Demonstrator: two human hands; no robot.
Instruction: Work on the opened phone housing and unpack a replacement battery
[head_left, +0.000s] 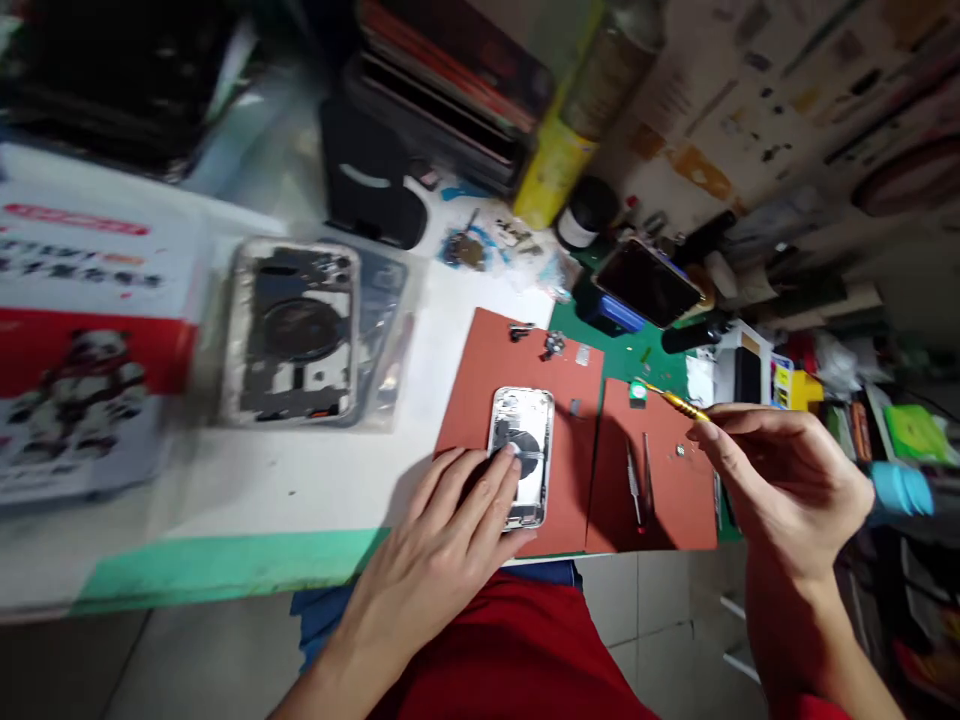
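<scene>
My left hand [457, 520] lies over the lower left of an opened white phone housing [535, 470]. Its fingers are stretched out and rest on the housing, hiding part of it. A round dark coil shows on the housing's inner face. Pinched between the fingers of my right hand [780, 480] is a slim golden screwdriver [684, 405]. The screwdriver points left, its tip near a small block [637, 395] with a bright green-white top on the mat's edge. Tweezers [634, 485] lie on the reddish-brown mat [570, 540] between my hands.
Small metal parts [553, 345] lie along the mat's top. Farther left, another phone housing [292, 335] lies on a plastic bag, beside a printed panda package [82, 350]. Behind stand a yellow can [555, 165] and a phone [649, 280] propped on a blue object.
</scene>
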